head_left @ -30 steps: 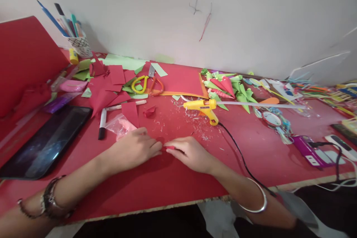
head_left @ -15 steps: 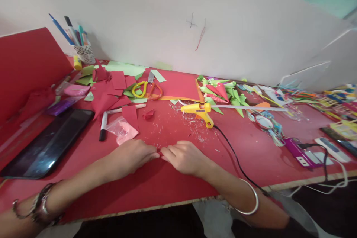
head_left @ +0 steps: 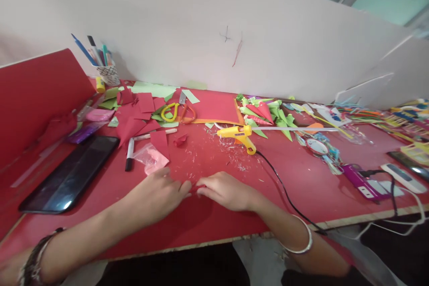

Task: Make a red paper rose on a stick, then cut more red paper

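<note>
Near the front middle of the red table, my left hand [head_left: 165,193] and my right hand [head_left: 228,191] face each other, fingertips almost meeting. Both are closed in a pinch. A small bit of red paper [head_left: 199,187] seems to show at the fingertips; the fingers and the like-coloured table mostly hide it. Just beyond my left hand lies a plastic bag with pink stuff [head_left: 153,160], partly under a red paper strip [head_left: 160,144]. A crumpled red paper piece [head_left: 180,140] rests farther back. Beyond my right hand is a yellow glue gun [head_left: 237,134] with a long clear stick.
Scissors [head_left: 170,112] lie by red and green paper scraps [head_left: 134,116]. A black phone [head_left: 72,174] and a marker [head_left: 129,156] are at left, a pen cup [head_left: 109,75] behind. Paper cones [head_left: 261,111] sit behind the glue gun. Its cord runs towards a purple power strip [head_left: 365,183].
The view has shifted, so the table's left side sits farther right and lower. Both hands stay close together, with a slightly wider gap between their fingertips.
</note>
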The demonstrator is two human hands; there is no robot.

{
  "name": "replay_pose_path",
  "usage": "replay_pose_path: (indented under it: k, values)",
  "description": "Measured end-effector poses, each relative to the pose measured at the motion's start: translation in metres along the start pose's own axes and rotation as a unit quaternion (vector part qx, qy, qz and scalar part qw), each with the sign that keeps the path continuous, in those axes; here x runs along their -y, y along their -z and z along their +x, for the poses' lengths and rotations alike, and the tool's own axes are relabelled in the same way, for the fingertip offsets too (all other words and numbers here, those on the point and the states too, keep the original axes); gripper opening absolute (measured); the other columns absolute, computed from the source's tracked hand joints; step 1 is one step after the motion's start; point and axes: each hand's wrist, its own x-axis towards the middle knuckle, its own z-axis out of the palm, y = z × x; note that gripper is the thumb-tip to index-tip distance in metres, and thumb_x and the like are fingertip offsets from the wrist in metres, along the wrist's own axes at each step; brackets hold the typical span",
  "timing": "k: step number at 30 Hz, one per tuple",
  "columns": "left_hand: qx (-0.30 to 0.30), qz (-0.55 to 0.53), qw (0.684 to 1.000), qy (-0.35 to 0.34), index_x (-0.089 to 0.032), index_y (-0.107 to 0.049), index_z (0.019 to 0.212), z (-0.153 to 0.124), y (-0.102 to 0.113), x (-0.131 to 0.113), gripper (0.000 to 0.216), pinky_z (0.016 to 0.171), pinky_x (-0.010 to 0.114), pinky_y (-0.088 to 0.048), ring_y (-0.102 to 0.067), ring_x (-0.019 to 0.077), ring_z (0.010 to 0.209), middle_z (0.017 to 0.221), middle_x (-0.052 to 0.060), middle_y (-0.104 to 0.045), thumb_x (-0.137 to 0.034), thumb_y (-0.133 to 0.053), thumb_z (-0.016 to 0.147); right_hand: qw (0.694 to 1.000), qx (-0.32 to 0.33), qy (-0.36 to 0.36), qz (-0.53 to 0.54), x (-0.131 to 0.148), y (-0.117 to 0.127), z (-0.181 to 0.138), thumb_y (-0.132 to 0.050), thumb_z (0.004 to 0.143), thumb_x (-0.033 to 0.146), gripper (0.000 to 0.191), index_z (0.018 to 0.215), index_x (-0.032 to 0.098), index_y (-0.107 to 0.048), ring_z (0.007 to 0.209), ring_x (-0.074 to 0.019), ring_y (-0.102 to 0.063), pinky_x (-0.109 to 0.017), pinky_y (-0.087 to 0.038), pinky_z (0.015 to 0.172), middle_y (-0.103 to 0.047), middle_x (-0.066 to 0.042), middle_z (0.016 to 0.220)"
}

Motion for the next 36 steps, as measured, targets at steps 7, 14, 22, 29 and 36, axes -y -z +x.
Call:
replay_pose_path:
  k: [7,14,22,29,36]
  values:
    - [0.034,-0.093,0.994,0.038,-0.016,-0.054,0.061,0.001,0.002,0.008,0.037,0.041,0.026,-0.021,-0.035,0.0094,0.035,0.045,-0.001,-0.048,-0.021,-0.03,0.089,0.983,-0.056,0.063,-0.164,0.0,-0.007,0.0,-0.039,0.09,0.03,0.025,0.079,0.014,-0.056,0.052,-0.0118,-0.054,-0.025,-0.025,0.049,-0.063,-0.002,0.063]
    - [0.177,-0.5,0.826,0.191,-0.018,-0.039,0.059,0.0,0.008,0.008,0.041,0.041,0.02,-0.03,-0.039,0.0079,0.033,0.037,-0.008,-0.035,-0.043,-0.026,0.089,0.935,-0.141,0.15,-0.289,-0.002,-0.009,0.002,-0.032,0.091,0.015,0.027,0.071,0.014,-0.05,0.048,-0.0115,-0.047,-0.027,-0.024,0.047,-0.053,0.0,0.056]
    - [0.188,-0.763,0.569,0.242,-0.018,-0.036,0.059,0.001,0.0,0.008,0.042,0.029,0.016,-0.018,-0.025,0.0051,0.023,0.03,-0.011,-0.026,-0.052,-0.036,0.084,0.884,-0.213,0.191,-0.369,-0.006,0.008,0.009,-0.036,0.088,0.012,0.021,0.073,0.013,-0.051,0.047,-0.0108,-0.039,-0.028,-0.021,0.046,-0.045,0.002,0.054]
    - [0.175,-0.819,0.502,0.214,-0.017,-0.04,0.056,-0.001,-0.003,0.007,0.038,0.026,0.015,-0.013,-0.02,0.0051,0.022,0.025,-0.01,-0.023,-0.043,-0.042,0.084,0.869,-0.243,0.213,-0.376,-0.007,0.011,0.008,-0.041,0.087,0.014,0.014,0.081,0.012,-0.054,0.049,-0.0095,-0.039,-0.027,-0.022,0.048,-0.044,0.004,0.055]
    - [0.164,-0.86,0.44,0.2,-0.018,-0.041,0.057,-0.002,-0.006,0.001,0.038,0.031,0.021,-0.008,-0.016,0.005,0.022,0.025,-0.011,-0.02,-0.041,-0.038,0.086,0.849,-0.282,0.229,-0.384,-0.009,0.011,0.007,-0.045,0.085,0.016,0.011,0.078,0.013,-0.053,0.047,-0.0087,-0.037,-0.026,-0.022,0.048,-0.041,0.006,0.053]
